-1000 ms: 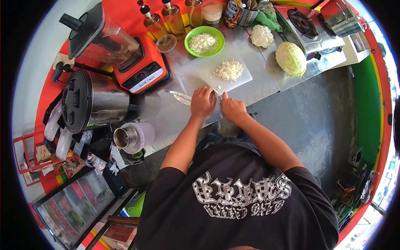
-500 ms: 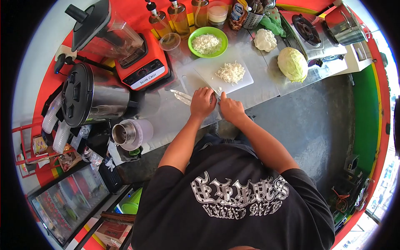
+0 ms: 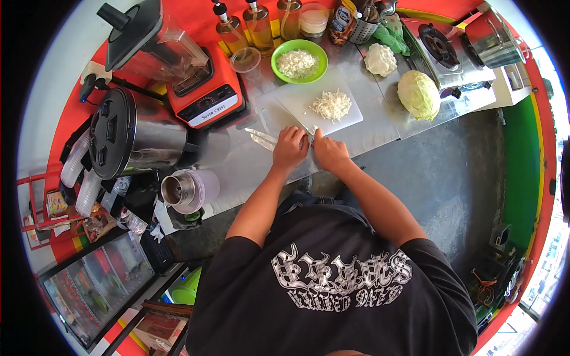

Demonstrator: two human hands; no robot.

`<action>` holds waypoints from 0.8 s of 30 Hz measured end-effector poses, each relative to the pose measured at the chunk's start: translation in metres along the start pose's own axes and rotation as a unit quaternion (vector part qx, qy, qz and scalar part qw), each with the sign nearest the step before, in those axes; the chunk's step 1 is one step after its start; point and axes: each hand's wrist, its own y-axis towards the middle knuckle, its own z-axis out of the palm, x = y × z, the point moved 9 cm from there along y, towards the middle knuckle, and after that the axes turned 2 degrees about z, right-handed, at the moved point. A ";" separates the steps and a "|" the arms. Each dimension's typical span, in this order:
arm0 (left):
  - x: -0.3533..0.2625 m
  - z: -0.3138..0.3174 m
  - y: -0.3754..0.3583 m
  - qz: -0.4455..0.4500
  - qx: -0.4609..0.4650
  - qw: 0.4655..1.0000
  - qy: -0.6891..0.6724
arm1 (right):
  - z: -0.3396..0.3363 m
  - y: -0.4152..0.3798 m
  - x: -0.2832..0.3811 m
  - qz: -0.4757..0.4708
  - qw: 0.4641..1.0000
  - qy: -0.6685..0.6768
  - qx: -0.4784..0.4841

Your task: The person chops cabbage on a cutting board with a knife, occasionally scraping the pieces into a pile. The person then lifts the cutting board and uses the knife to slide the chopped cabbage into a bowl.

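Observation:
At the counter's front edge my left hand (image 3: 290, 148) and my right hand (image 3: 330, 151) are close together, fingers curled. My right hand holds a knife (image 3: 309, 130), its blade pointing up and left over the white cutting board (image 3: 350, 89). What my left fingers hold, if anything, is too small to make out. Shredded cabbage (image 3: 331, 105) lies on the board just beyond my hands. A green bowl (image 3: 319, 54) of more shreds (image 3: 297, 63) stands behind it. Another blade-like metal object (image 3: 261, 139) lies left of my left hand.
A whole cabbage (image 3: 418, 95) and a smaller pale vegetable (image 3: 380, 60) sit to the right, near a stove (image 3: 439, 47). Leftward are a red blender (image 3: 208, 95), a large lidded pot (image 3: 136, 135) and a lilac container (image 3: 205, 188). Pump bottles (image 3: 258, 26) stand at the back.
The whole view has shifted slightly. Both hands keep nearly the same place and pose at the board's front edge.

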 end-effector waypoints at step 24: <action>0.000 -0.004 -0.001 -0.007 -0.011 1.000 -0.016 | -0.002 -0.004 0.002 -0.008 1.000 -0.008 0.011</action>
